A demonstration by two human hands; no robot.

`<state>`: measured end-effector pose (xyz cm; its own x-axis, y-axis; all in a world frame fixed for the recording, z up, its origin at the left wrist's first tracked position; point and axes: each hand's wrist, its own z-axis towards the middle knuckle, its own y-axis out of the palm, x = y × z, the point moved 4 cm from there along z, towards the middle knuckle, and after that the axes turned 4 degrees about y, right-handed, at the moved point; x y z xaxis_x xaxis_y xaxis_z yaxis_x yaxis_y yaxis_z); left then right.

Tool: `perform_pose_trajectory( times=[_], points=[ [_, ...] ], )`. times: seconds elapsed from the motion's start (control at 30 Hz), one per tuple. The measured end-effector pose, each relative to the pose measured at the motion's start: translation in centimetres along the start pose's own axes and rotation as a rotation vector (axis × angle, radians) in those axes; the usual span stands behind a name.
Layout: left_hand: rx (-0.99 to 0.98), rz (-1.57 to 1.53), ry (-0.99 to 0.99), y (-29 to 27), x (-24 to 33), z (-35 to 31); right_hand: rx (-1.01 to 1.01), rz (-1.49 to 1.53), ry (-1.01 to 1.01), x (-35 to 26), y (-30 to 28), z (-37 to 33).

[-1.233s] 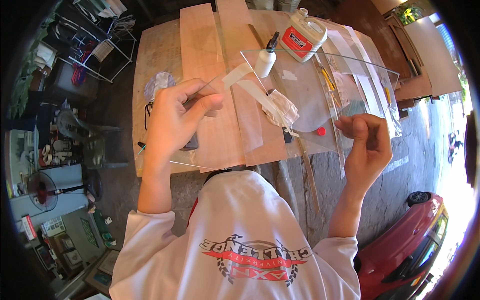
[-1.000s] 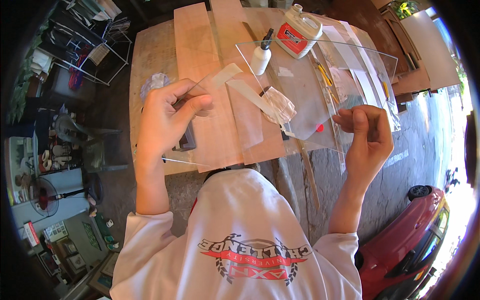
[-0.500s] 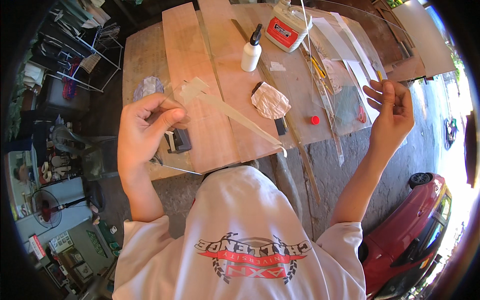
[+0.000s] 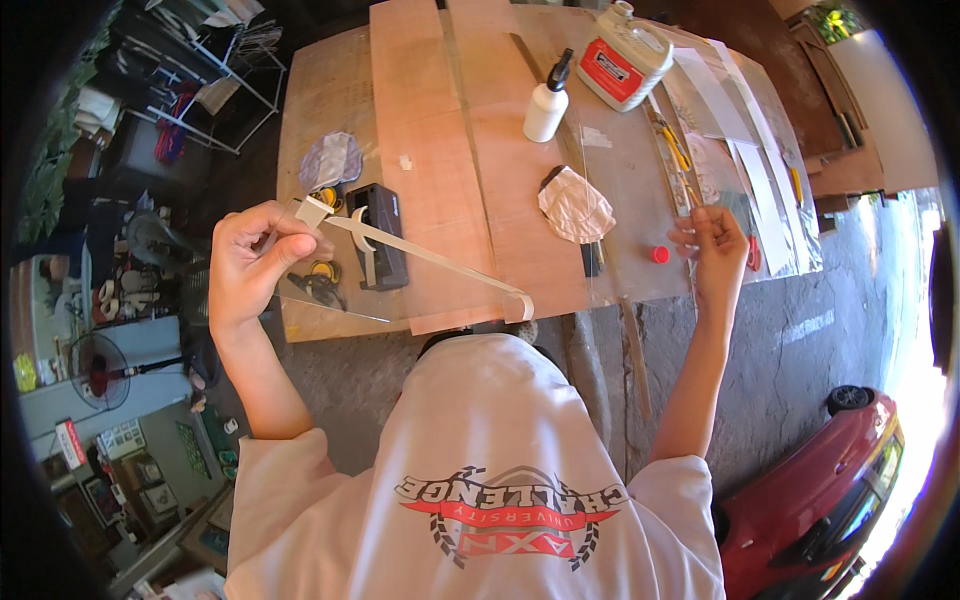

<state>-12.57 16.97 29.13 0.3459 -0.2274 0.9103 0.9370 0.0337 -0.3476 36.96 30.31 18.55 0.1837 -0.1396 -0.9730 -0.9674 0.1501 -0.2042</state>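
My left hand [image 4: 258, 258] is closed in a pinch by the end of a pale strip of masking tape [image 4: 430, 258]. The strip slants down to the right, ending in a curl in front of my shirt. Beneath my left hand runs a thin straight edge of a clear sheet [image 4: 335, 308]; how far the sheet reaches is hard to see. My right hand [image 4: 715, 255] is raised over the table's right side, thumb and fingertips drawn together; what they hold, if anything, I cannot make out. Beside my left hand stands a black tape dispenser [image 4: 388, 278].
On the wooden table [image 4: 310, 110] are long boards [image 4: 425, 110], a white spray bottle [image 4: 546, 108], a jug [image 4: 625, 62], a crumpled cloth [image 4: 578, 208], a red cap [image 4: 659, 255], a yellow cutter [image 4: 672, 145] and white strips [image 4: 762, 195]. A red car [image 4: 815, 500] stands at right.
My left hand and the tape strip have shifted left, showing more of the dispenser. My right hand has come inward from the table's right edge. The view has turned slightly.
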Motion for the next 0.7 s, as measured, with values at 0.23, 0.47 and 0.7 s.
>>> perform_pose_trajectory(
  times=[0.23, 0.47, 0.7],
  points=[
    [-0.227, -0.089, 0.214, -1.2, 0.3, 0.8, -0.183, 0.028, 0.075, 2.9, 1.6, 1.4],
    [-0.393, -0.359, 0.272, 1.8, 0.1, 3.8, -0.313, 0.104, 0.04, 1.5, 2.7, 2.0],
    [-0.415, -0.298, 0.342, 3.9, 1.1, 4.3, -0.438, 0.115, -0.033, 0.6, 2.7, 2.7]
  ],
)
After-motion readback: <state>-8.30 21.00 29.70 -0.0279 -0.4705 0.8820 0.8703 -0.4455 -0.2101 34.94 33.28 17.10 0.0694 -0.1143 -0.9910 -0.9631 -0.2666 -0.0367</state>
